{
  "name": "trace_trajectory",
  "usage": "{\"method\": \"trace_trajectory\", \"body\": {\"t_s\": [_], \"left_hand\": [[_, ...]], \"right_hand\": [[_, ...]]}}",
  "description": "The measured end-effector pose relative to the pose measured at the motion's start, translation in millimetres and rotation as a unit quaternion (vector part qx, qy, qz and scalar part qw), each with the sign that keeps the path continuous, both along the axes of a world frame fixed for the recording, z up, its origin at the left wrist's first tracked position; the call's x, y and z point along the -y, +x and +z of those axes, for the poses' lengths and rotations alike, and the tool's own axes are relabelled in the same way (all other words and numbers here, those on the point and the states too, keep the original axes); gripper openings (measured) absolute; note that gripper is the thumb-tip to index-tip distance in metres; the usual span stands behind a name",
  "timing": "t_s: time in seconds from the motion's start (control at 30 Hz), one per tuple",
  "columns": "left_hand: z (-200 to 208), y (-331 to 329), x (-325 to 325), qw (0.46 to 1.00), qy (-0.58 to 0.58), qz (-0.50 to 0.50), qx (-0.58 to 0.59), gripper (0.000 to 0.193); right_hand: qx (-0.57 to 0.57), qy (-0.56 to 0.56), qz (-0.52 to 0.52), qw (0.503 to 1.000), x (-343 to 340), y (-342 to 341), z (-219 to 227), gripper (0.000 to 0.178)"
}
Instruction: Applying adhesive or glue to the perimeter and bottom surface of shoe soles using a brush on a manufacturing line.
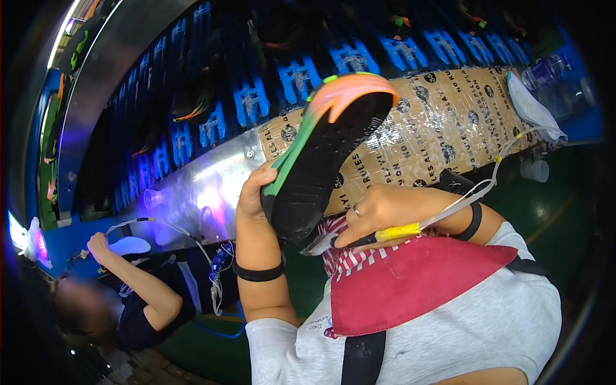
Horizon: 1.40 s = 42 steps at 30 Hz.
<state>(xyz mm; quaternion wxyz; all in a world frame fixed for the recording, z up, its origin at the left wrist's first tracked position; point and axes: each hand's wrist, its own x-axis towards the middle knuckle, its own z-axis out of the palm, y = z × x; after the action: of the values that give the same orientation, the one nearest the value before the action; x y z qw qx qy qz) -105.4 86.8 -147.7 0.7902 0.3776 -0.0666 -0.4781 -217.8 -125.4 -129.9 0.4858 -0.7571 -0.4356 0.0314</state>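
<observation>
My left hand (256,186) grips the heel end of a shoe sole (333,144). The sole is held up and tilted, with a smooth black face toward me and a sidewall that fades from green to orange at the far end. My right hand (378,208), wearing a ring, is closed around the dark handle of a brush (391,232) wrapped in yellow tape. Its flat bristle end (317,244) points left, just below the heel of the sole; whether they touch I cannot tell. A clear tube (478,189) leads from the brush handle up to the right.
Printed cardboard (436,122) covers the bench beyond my hands. Behind it runs a dark line with blue racks (298,77). A white sole-shaped piece (532,106), a plastic bottle (545,70) and a small cup (534,171) are at the right. A co-worker (147,292) works at the left.
</observation>
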Motion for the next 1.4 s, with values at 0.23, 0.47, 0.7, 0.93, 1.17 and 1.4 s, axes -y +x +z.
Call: {"method": "trace_trajectory", "body": {"t_s": [0.23, 0.47, 0.7, 0.93, 1.17, 1.4], "left_hand": [[1, 9, 5, 0.987, 0.144, -0.065, -0.004, 0.039], [14, 11, 11, 0.973, 0.218, -0.077, 0.003, 0.035], [19, 15, 7, 0.958, 0.269, -0.099, 0.014, 0.037], [19, 19, -2, 0.946, 0.3, -0.123, -0.02, 0.041], [19, 11, -12, 0.954, 0.295, -0.047, -0.019, 0.036], [16, -2, -12, 0.958, 0.266, 0.004, -0.11, 0.037]], "right_hand": [[0.016, -0.112, -0.018, 0.993, -2, -6, 9, 0.034], [0.074, -0.025, -0.094, 0.992, -3, -3, 4, 0.032], [0.015, -0.121, -0.011, 0.993, 5, -5, 4, 0.034], [0.053, -0.123, -0.059, 0.989, 1, -8, 1, 0.025], [0.113, -0.094, -0.138, 0.979, 0, -6, -8, 0.025], [-0.079, 0.03, -0.15, 0.985, 3, -5, -14, 0.026]]}}
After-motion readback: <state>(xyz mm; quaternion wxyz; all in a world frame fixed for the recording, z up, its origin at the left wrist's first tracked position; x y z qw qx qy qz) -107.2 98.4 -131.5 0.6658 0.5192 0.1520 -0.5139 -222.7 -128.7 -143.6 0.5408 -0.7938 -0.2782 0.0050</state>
